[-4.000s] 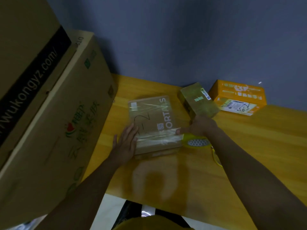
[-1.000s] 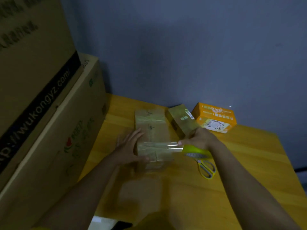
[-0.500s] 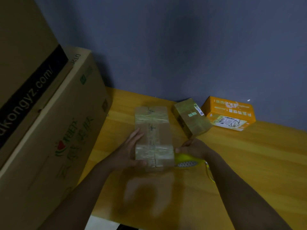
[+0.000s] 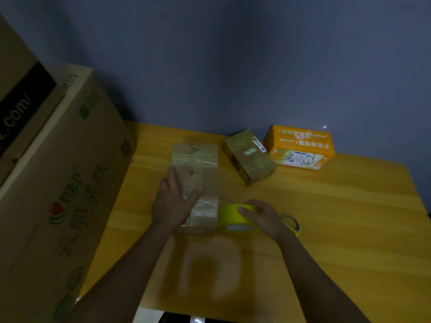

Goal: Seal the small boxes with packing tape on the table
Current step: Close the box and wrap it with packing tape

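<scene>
A small brown cardboard box [image 4: 205,164] lies lengthwise on the wooden table [image 4: 326,229], with clear tape bands across its far end and near end. My left hand [image 4: 175,203] rests flat on the box's left side, fingers straight. My right hand [image 4: 263,217] grips a yellow roll of packing tape [image 4: 229,216] that stands against the box's near right edge. A second brown taped box [image 4: 249,157] and an orange box [image 4: 300,145] with a white label sit further back on the right.
Yellow-handled scissors [image 4: 291,223] lie just right of my right hand, partly hidden by it. Large cardboard cartons [image 4: 58,183] stand stacked along the table's left side. A blue-grey wall runs behind the table.
The tape roll has come down against the box's right side, and the stretched strip now lies across the box's near end. My left hand slid onto the box top.
</scene>
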Tool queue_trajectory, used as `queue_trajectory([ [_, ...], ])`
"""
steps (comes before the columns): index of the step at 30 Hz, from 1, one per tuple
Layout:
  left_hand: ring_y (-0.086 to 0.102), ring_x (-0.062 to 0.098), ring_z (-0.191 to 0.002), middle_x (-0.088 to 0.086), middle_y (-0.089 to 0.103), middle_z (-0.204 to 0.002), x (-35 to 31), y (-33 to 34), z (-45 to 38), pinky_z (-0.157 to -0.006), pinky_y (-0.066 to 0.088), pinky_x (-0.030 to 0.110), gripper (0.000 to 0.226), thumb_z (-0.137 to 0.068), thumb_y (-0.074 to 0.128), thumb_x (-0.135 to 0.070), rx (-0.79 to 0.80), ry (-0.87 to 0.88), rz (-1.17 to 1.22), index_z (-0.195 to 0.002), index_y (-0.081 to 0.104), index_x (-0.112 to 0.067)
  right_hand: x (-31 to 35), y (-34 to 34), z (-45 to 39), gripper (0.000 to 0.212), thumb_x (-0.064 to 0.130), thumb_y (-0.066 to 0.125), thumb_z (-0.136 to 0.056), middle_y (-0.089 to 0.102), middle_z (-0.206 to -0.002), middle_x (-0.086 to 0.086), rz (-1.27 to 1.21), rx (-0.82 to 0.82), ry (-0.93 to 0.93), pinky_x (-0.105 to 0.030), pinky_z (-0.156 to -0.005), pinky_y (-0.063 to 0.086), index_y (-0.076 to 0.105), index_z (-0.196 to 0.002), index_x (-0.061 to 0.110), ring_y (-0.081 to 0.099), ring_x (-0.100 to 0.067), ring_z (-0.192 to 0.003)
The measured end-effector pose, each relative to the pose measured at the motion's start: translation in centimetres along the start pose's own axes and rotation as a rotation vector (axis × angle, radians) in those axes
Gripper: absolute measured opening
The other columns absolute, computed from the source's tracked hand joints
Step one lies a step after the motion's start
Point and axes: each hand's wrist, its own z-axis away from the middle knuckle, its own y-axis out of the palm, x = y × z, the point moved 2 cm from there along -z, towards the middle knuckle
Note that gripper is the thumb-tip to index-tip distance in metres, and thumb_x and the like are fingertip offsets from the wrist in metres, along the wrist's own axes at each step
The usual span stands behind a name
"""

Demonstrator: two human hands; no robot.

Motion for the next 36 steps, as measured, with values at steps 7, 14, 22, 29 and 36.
queue_trajectory([
  [7,0.046,0.026,-0.128,-0.001,0.02,-0.156,-1.6,-0.6,-4.2,-0.089,0.047,0.038,0.106,-0.071,0.038,-0.086,0.237,0.305,-0.117,-0.152,-0.009,-0.036,-0.6,1.6,4.2,0.036,0.035,0.066,-0.089,0.039,-0.054,0.014,-0.122,0.154,0.006,-0.021,-0.056,0.027,0.051,-0.059,0.023,0.037,-0.001,-0.055],
  [14,0.039,0.022,-0.134,-0.005,0.02,-0.157,-2.9,-0.6,-6.0,-0.095,0.04,0.035,0.101,-0.076,0.051,-0.076,0.314,0.425,-0.147,-0.153,-0.001,-0.036,-1.7,4.0,5.7,0.062,0.076,0.049,-0.079,0.062,-0.074,-0.003,0.263,-0.111,0.337,-0.032,-0.071,0.039,0.055,-0.064,0.016,0.061,-0.022,-0.083],
  [22,0.027,0.022,-0.141,-0.003,0.016,-0.159,-3.1,-0.9,-8.2,-0.103,0.035,0.04,0.098,-0.074,0.046,-0.08,0.379,0.505,-0.233,-0.152,0.0,-0.041,-1.2,5.0,6.7,0.057,0.06,0.057,-0.086,0.065,-0.117,-0.003,0.004,-0.074,0.372,-0.028,-0.089,0.041,0.067,-0.117,0.013,0.059,-0.02,-0.11],
  [29,0.027,0.035,-0.133,0.013,0.023,-0.152,-4.6,-1.7,-5.2,-0.107,0.027,0.046,0.08,-0.081,0.038,-0.076,0.095,0.591,-0.469,-0.142,0.041,-0.024,-2.7,5.6,7.9,0.033,0.049,0.068,-0.084,0.072,-0.092,-0.002,-0.148,-0.148,0.332,-0.035,-0.078,0.048,0.072,-0.092,0.018,0.066,-0.017,-0.088],
  [36,0.043,0.038,-0.121,0.014,0.047,-0.135,-4.8,0.7,1.0,-0.098,0.037,0.049,0.046,-0.091,0.041,-0.045,0.051,0.665,-0.312,-0.119,0.062,-0.016,-2.0,6.1,7.6,0.032,0.054,0.066,-0.083,0.068,-0.086,0.003,-0.12,-0.224,0.288,-0.026,-0.071,0.043,0.067,-0.087,0.022,0.064,-0.013,-0.085],
])
